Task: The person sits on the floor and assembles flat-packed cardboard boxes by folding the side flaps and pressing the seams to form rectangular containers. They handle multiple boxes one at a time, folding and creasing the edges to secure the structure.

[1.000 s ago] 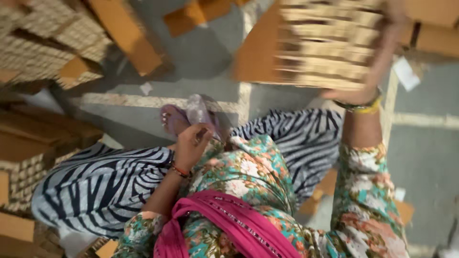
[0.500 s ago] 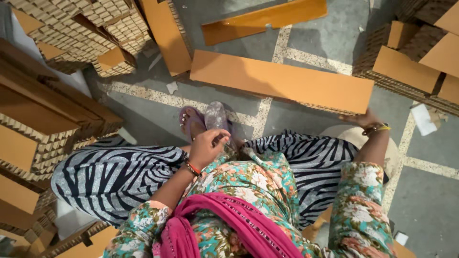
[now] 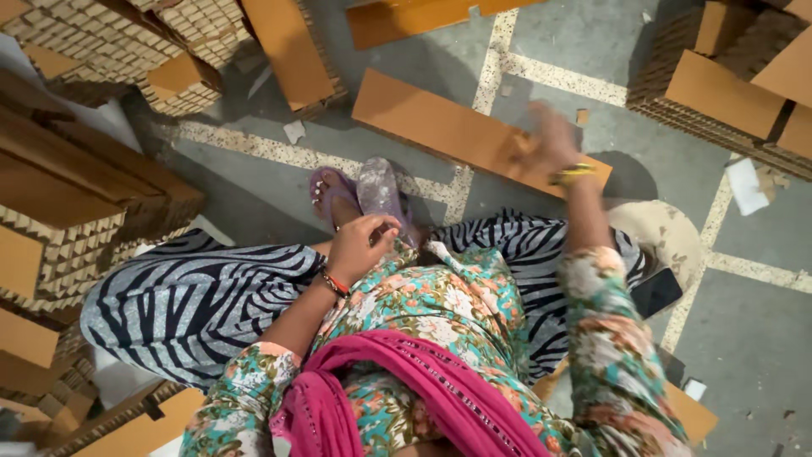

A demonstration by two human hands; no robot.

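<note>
Board (image 3: 440, 127) at 12 o'clock lies flat under right hand (image 3: 548, 140), fingers blurred, grip unclear; left hand (image 3: 359, 245), fingers curled together, rests on knee.

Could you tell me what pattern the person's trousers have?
Black-and-white zebra stripes on the trousers, seen in the head view.

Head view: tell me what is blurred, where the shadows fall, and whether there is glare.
In the head view, the right hand over the long cardboard strip is smeared by motion blur; the left hand by the sandal is sharp; a soft shadow lies on the floor beside the strip; light is even, with no strong glare.
</note>
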